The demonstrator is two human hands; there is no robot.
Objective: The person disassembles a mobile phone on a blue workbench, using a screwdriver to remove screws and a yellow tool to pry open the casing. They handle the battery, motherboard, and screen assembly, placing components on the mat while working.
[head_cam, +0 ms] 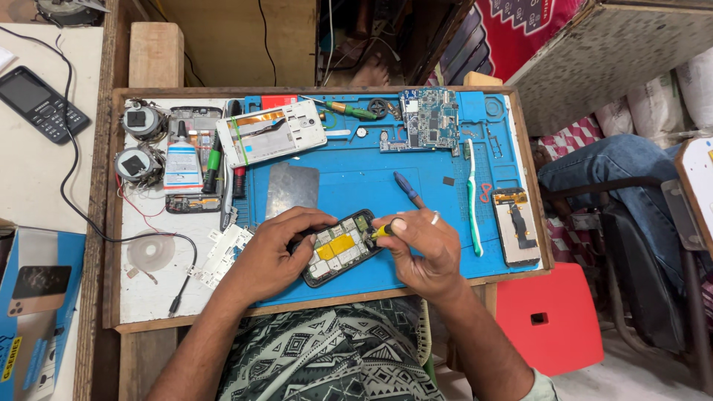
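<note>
Left hand (278,252): lower centre, grip wrapped round the opened phone (340,249), steadying it on the blue mat (356,186).
Right hand (423,249): grip pinching a small yellow-handled tool (384,230), tip at the phone's upper edge.
Spare screwdriver (407,188): just above the hands, within reach.
Toothbrush (472,197): right of centre, lying lengthwise.
Circuit board (425,119): upper centre, set aside.
White phone frame (271,134): upper left.
Desk (148,297): wooden rim keeps parts in.

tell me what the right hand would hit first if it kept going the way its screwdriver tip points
The right hand aims its small screwdriver leftward, so it would most likely meet the opened phone that the left hand steadies; the tip looks to be at its top edge already.
</note>
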